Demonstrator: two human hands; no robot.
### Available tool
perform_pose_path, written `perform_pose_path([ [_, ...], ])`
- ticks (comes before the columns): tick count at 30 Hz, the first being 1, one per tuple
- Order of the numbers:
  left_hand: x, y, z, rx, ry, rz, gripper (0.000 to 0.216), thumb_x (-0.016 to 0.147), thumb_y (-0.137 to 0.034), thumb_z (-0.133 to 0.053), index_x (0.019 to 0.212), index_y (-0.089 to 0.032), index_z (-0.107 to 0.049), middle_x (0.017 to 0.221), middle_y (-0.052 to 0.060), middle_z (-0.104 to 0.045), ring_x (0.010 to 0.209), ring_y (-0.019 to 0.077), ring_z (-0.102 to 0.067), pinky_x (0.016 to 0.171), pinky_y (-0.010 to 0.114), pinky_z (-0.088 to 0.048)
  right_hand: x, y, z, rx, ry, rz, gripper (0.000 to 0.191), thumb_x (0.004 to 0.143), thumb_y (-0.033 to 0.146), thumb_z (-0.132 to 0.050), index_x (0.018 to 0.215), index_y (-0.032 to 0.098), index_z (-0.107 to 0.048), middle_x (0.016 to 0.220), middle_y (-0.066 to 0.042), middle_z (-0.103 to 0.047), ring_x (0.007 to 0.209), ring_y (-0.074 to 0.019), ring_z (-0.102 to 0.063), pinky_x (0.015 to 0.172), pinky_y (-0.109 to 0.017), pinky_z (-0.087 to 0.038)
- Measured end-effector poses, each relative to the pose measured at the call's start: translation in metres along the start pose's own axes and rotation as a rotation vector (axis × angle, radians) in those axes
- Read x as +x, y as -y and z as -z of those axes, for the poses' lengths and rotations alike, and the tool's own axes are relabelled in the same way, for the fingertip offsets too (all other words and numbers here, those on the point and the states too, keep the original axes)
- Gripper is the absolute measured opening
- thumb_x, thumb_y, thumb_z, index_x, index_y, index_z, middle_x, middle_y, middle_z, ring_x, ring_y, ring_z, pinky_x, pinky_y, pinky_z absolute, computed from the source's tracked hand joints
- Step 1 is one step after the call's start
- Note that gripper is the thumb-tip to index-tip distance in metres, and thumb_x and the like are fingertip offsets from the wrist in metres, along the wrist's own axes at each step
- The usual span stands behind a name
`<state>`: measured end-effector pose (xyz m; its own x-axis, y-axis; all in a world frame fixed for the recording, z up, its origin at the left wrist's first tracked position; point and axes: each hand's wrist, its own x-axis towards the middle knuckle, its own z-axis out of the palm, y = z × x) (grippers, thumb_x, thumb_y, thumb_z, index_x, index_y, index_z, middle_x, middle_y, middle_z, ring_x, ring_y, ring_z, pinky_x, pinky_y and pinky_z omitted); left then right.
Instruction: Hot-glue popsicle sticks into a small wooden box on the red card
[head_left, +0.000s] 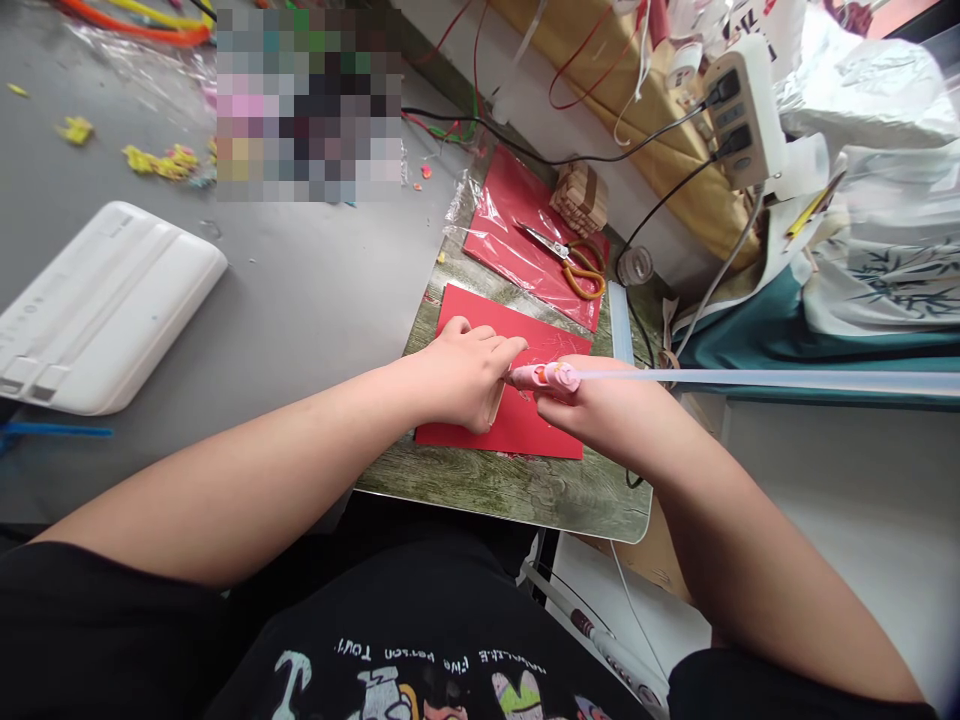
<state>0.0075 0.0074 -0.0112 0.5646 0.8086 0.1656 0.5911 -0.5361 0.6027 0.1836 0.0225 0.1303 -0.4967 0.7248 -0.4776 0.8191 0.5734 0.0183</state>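
Observation:
My right hand [600,400] is wrapped round a pink glue gun [551,377], and a long translucent glue stick [780,378] runs out of its back to the right. The gun's nozzle points left, close to the fingers of my left hand [472,375]. That hand is closed on a thin, pale wooden craft stick [495,405], mostly hidden by the fingers. Both hands are over a red sheet of card [457,440], which carries fine glue strings. Whether the nozzle touches the stick I cannot tell.
Beyond the card lie a plastic-wrapped red pack [502,215], scissors [574,262] and a bundle of wooden sticks [581,198]. Black cables run to a power strip [739,115] at the upper right. A white device [112,300] and yellow scraps [161,162] lie left.

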Motion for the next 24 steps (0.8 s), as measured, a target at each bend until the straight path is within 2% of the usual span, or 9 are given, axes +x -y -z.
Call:
perform_pose_path([
  [6,0.0,0.0,0.003,-0.016,0.013,-0.002,0.078,0.077,-0.03,-0.061,0.151,-0.016,-0.042,0.124,0.014,-0.072,0.117,0.0363,-0.059,0.103,0.052,-0.029,-0.003,0.005,0.008,0.072,-0.041,-0.037,0.014,0.094,0.027,-0.055,0.086,0.022,-0.065,0.076,-0.003,-0.06,0.067,-0.0176,-0.049,0.06,-0.032,-0.029],
  [12,0.0,-0.001,0.002,-0.019,0.0,0.009,0.073,0.079,-0.028,-0.059,0.15,-0.017,-0.042,0.122,0.014,-0.072,0.115,0.0355,-0.06,0.101,0.052,-0.03,0.0,0.005,0.012,0.088,-0.03,-0.064,0.013,0.094,0.026,-0.056,0.085,0.023,-0.065,0.075,-0.003,-0.061,0.068,-0.0178,-0.05,0.062,-0.032,-0.031],
  [24,0.0,0.0,0.001,-0.016,0.006,0.002,0.076,0.079,-0.029,-0.058,0.152,-0.017,-0.04,0.123,0.014,-0.071,0.116,0.0364,-0.058,0.101,0.052,-0.029,0.0,0.0,0.007,0.083,-0.029,-0.009,0.013,0.094,0.025,-0.054,0.085,0.022,-0.063,0.077,-0.004,-0.061,0.069,-0.0183,-0.051,0.063,-0.032,-0.03],
])
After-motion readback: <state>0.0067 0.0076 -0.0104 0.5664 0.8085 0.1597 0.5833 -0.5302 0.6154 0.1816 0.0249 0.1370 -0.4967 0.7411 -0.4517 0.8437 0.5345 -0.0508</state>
